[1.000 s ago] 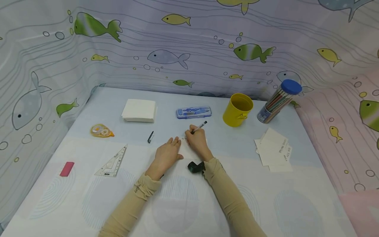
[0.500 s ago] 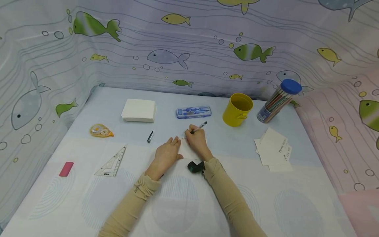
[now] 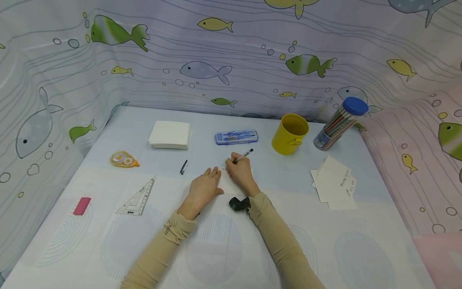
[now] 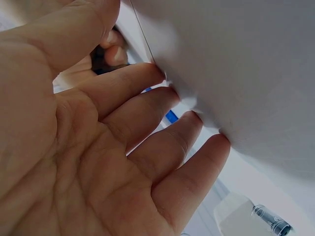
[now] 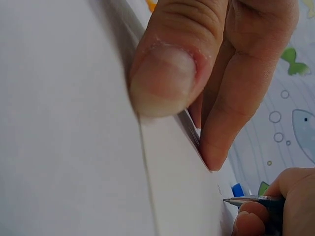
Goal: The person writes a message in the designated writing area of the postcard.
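Note:
My right hand (image 3: 242,173) grips a pen (image 3: 247,153) with a clear barrel and dark end, just right of the table's middle. In the right wrist view the tip of the pen (image 5: 241,200) meets or nearly meets a white paper card (image 5: 172,172) beside small dark marks. My left hand (image 3: 204,188) rests with extended fingers on the left side of the card (image 3: 228,185); its thumb (image 5: 165,81) lies at the near edge. The left wrist view shows the left palm (image 4: 74,147) and fingertips against the surface. Part of the card is hidden under both hands.
Around the hands lie a black pen cap (image 3: 183,167), set square (image 3: 138,198), pink eraser (image 3: 82,206) and correction tape (image 3: 124,159). Behind stand a paper stack (image 3: 169,134), blue geometry case (image 3: 236,137), yellow cup (image 3: 285,138) and pencil tube (image 3: 335,128). Written cards (image 3: 330,184) lie right.

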The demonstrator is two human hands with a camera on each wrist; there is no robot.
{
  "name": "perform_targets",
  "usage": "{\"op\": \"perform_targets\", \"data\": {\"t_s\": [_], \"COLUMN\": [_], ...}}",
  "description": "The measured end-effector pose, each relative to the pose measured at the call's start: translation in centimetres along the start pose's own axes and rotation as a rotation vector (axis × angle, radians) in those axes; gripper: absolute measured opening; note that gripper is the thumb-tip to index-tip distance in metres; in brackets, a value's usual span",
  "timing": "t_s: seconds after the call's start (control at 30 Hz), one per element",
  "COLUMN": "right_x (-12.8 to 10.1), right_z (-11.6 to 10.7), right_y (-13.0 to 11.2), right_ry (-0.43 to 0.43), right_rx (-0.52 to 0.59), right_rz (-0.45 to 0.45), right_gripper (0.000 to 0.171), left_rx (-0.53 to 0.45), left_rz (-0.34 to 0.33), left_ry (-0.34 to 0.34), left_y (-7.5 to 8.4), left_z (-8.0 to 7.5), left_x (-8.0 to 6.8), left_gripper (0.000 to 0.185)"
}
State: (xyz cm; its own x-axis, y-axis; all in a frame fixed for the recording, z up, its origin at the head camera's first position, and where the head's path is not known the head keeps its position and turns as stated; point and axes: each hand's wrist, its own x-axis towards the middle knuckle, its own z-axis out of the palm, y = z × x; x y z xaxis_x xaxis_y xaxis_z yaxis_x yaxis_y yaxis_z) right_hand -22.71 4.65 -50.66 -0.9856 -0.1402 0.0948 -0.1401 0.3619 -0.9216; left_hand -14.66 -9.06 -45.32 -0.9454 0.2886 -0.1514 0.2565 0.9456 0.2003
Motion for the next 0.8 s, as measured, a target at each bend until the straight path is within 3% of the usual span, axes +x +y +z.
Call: {"op": "perform_targets", "data": {"t_s": [0.43, 0.8], "right_x": [-0.01, 0.08], "right_z": [0.01, 0.02], "right_y": [0.06, 0.07], "right_ry": [-0.003, -0.016], "right_rx": [0.043, -0.016], "right_rz": [0.006, -0.006], "right_gripper": [0.034, 0.033], "left_rx": [0.008, 0.007], "left_rz": [0.002, 0.006], "left_ry": [0.022, 0.020], "left_y": [-0.10, -0.18], "left_z": [0.27, 0.23], "left_x": [0.01, -0.02], "left_gripper": [0.069, 0.069]}}
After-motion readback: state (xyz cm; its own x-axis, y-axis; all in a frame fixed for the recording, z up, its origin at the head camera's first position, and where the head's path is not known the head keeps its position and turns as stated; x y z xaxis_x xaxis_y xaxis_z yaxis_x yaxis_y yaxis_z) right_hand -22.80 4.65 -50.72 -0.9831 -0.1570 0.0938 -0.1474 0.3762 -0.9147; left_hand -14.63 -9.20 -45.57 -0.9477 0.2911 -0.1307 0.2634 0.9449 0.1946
